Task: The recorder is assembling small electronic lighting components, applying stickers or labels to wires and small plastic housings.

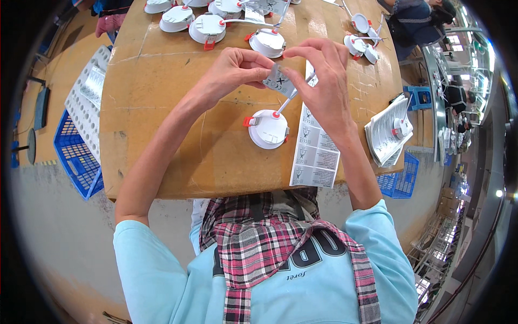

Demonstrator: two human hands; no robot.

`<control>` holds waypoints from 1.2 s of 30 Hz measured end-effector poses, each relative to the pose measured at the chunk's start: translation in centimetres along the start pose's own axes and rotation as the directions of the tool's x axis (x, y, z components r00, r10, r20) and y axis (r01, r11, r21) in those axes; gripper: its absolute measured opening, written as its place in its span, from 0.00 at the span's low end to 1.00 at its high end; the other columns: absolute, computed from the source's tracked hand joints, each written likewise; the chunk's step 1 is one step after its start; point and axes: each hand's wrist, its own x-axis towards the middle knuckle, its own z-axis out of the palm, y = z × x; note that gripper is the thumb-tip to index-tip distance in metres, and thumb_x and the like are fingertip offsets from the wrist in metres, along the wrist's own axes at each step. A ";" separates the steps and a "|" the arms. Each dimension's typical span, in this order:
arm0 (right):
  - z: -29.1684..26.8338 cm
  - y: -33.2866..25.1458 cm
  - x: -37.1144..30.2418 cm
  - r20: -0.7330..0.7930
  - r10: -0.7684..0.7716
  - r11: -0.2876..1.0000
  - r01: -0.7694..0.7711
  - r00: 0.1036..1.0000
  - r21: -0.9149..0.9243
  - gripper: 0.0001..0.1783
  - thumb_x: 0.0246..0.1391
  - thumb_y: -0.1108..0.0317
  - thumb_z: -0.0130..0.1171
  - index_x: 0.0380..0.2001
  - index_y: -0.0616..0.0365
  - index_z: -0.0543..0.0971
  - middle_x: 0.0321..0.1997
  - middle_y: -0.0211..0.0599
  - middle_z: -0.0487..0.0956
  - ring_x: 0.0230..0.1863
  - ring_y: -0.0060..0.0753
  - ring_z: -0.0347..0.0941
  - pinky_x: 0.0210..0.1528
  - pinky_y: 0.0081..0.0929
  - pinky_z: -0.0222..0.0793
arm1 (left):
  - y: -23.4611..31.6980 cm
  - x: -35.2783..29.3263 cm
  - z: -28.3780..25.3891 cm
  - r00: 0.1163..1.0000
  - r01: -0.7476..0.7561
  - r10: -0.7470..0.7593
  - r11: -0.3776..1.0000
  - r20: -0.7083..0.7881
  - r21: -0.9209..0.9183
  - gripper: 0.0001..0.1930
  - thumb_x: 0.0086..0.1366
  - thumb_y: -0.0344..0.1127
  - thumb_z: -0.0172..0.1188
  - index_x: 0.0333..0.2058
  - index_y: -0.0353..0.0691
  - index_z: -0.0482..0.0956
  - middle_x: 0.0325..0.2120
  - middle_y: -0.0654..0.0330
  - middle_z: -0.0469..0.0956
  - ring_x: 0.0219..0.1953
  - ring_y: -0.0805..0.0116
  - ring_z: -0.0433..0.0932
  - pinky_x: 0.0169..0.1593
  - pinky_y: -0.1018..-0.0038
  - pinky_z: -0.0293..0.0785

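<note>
My left hand (pixel 240 69) pinches a small silver label (pixel 279 81) between thumb and fingertips. My right hand (pixel 326 81) is bent over it from the other side, its thumb at the label's edge and a gap between thumb and index finger. Below the label lies a round white downlight (pixel 268 129) with red-tipped spring clips. Its white cable (pixel 291 99) rises past the label toward my right thumb; whether the label sticks to it is hidden. A long silver label sheet (pixel 315 159) lies partly under my right hand.
More white downlights (pixel 207 28) crowd the far side, with several smaller ones (pixel 356 46) at far right. A stack of label sheets (pixel 386 132) bears a small white fitting (pixel 401 127). Blue crates (pixel 78 162) and a perforated white board (pixel 81 110) stand left, beyond the table edge.
</note>
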 end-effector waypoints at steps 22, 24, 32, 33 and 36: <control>-0.9 -2.0 -3.5 0.167 0.401 0.839 -0.434 0.901 0.328 0.12 0.53 0.66 0.60 0.26 0.66 0.78 0.21 0.43 0.77 0.19 0.36 0.71 0.24 0.32 0.65 | 2.4 -2.2 4.8 0.975 -0.070 0.131 0.947 -0.179 0.313 0.07 0.62 0.30 0.61 0.33 0.31 0.80 0.29 0.62 0.82 0.34 0.77 0.80 0.40 0.79 0.77; -1.0 -1.7 -3.8 0.184 0.401 0.797 -0.441 0.897 0.413 0.10 0.53 0.69 0.59 0.26 0.67 0.77 0.21 0.43 0.76 0.20 0.32 0.70 0.24 0.29 0.63 | 2.3 -2.1 4.9 0.980 -0.059 0.115 0.947 -0.161 0.316 0.07 0.62 0.31 0.61 0.33 0.31 0.79 0.29 0.62 0.81 0.34 0.77 0.79 0.40 0.79 0.77; -1.0 -1.0 -5.0 0.110 0.405 0.778 -0.406 0.908 0.480 0.08 0.51 0.71 0.60 0.24 0.66 0.78 0.20 0.37 0.75 0.20 0.26 0.67 0.24 0.24 0.60 | 1.1 -1.0 4.4 0.961 -0.083 0.159 0.945 -0.226 0.315 0.07 0.63 0.29 0.57 0.33 0.29 0.78 0.28 0.59 0.81 0.32 0.75 0.79 0.38 0.77 0.76; -1.0 -0.8 -5.3 0.097 0.417 0.769 -0.407 0.904 0.493 0.08 0.51 0.71 0.60 0.23 0.66 0.78 0.20 0.37 0.75 0.20 0.25 0.67 0.24 0.23 0.60 | 0.8 -0.8 4.3 0.969 -0.046 0.119 0.949 -0.218 0.312 0.07 0.65 0.30 0.56 0.34 0.30 0.78 0.30 0.60 0.81 0.34 0.75 0.79 0.42 0.77 0.76; -1.3 -0.9 -5.7 0.111 0.420 0.762 -0.417 0.901 0.495 0.08 0.49 0.72 0.61 0.23 0.66 0.78 0.19 0.36 0.75 0.20 0.24 0.67 0.24 0.23 0.61 | -0.3 -0.1 2.7 0.954 -0.027 0.104 0.964 -0.280 0.265 0.07 0.65 0.30 0.55 0.34 0.30 0.77 0.30 0.60 0.80 0.34 0.75 0.79 0.42 0.77 0.75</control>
